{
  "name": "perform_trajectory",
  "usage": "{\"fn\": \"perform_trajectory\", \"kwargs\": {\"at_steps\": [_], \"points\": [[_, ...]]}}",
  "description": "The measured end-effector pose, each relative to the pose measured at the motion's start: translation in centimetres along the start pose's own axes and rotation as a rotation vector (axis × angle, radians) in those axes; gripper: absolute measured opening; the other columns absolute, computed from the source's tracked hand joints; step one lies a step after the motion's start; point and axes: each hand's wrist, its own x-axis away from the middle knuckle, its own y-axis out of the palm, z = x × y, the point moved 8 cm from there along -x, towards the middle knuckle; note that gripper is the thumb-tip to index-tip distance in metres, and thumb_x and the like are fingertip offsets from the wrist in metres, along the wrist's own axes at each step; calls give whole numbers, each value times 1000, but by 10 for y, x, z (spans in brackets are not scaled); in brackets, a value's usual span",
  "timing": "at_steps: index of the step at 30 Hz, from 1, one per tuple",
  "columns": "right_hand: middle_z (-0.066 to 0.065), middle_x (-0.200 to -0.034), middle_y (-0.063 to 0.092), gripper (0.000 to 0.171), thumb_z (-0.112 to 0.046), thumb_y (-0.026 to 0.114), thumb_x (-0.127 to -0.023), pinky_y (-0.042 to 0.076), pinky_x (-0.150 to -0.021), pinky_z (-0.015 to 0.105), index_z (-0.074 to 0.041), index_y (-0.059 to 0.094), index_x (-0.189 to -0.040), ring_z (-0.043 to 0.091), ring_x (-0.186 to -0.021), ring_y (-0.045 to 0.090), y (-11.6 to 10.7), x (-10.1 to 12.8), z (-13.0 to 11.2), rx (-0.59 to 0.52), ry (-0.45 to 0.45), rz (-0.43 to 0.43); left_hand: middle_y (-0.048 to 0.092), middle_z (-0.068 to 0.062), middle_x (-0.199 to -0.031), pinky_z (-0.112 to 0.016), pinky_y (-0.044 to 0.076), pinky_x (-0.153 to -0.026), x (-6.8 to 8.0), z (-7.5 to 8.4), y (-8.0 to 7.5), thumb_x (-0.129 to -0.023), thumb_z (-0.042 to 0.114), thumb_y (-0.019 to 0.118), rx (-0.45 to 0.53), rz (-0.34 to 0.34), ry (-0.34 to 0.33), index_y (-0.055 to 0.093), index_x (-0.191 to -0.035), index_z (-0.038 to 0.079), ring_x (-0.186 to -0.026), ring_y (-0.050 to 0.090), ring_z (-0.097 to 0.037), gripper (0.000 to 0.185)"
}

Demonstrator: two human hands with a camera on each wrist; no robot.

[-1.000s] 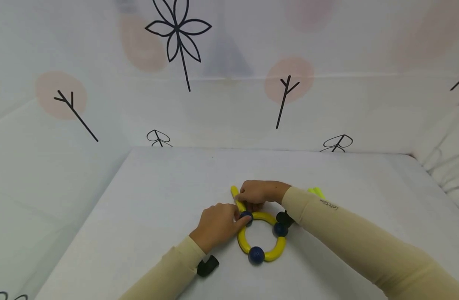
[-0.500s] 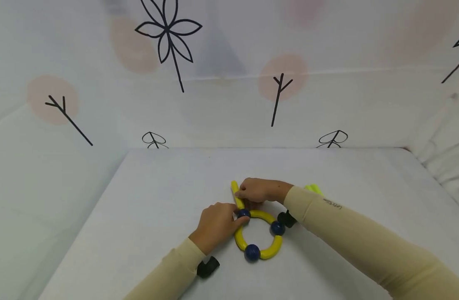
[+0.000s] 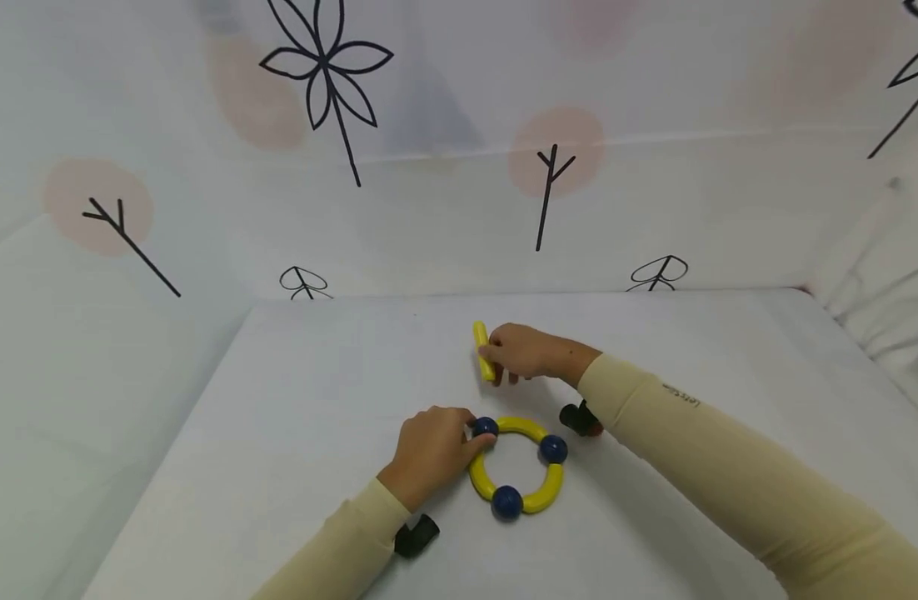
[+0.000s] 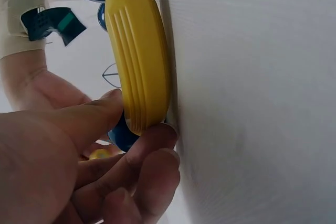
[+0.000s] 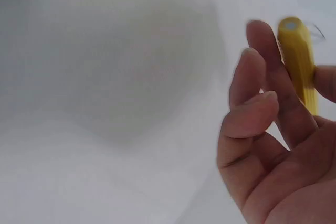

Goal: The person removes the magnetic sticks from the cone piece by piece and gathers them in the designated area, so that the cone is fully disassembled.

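A ring of curved yellow pieces (image 3: 550,491) and blue balls (image 3: 507,503) lies on the white table in the head view. My left hand (image 3: 434,451) pinches the ring's upper-left blue ball (image 4: 122,135) between thumb and fingers. The left wrist view shows a grooved, curved yellow piece (image 4: 137,56) right above those fingertips. Beyond the ring, my right hand (image 3: 530,350) pinches a straight yellow rod (image 3: 483,351), apart from the ring. In the right wrist view, a grey disc shows in the end of this yellow rod (image 5: 296,51); the other fingers of the right hand (image 5: 278,129) are loosely bent.
The white table (image 3: 339,375) reaches back to a white cloth wall (image 3: 444,225) with printed flowers and twigs. A dark wrist camera (image 3: 579,418) shows below the right sleeve (image 3: 699,442), another dark wrist camera (image 3: 417,535) by the left sleeve (image 3: 346,533).
The straight yellow rod has come away from the upper-left blue ball and moved off toward the back in my right hand. My left hand keeps its hold. The bright yellow-green sticks are now hidden.
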Motion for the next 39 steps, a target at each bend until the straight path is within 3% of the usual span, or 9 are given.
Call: {"fn": "perform_trajectory", "kwargs": {"at_steps": [5,12,18,24,30,39], "points": [[6,-93,73,34,-33,43,-108,49,-67,28,-4,60,-116,20,-77,64,-36,17,3,-1,-54,145,57,7,-61,-23,36,-49,0,-5,0,-89,48,73,-16,-7,-40,77,-106,9,-53,49,-9,43],[8,-94,73,28,-31,49,-105,52,-69,30,-6,58,-114,23,-79,66,-70,68,29,34,-65,368,58,8,-63,-23,36,-48,0,-5,-3,-88,49,72,-34,9,-24,77,-108,10,-52,49,-8,44],[5,-87,73,28,-33,51,-103,50,-67,31,-7,58,-110,19,-78,63,-73,111,54,99,-35,492,56,9,-62,-23,35,-49,2,-6,-2,-88,49,72,-26,9,-21,77,-108,11,-53,47,-8,43],[7,-90,72,29,-33,47,-104,49,-65,31,-7,59,-108,19,-78,62,-68,136,84,85,-14,585,58,9,-63,-23,36,-50,5,-9,1,-87,49,73,-18,7,-27,77,-109,12,-55,48,-8,44],[13,-91,68,29,-25,44,-103,47,-61,31,-2,55,-114,20,-74,63,-65,144,112,33,24,614,62,9,-67,-23,38,-53,5,-8,3,-88,50,73,-23,1,-21,77,-110,12,-59,50,-9,44],[17,-96,67,36,-24,46,-100,47,-60,32,4,53,-121,18,-71,62,-49,139,148,15,140,499,61,9,-67,-24,39,-54,5,-6,0,-88,50,72,-15,-6,-16,77,-110,12,-61,50,-9,44]]}}
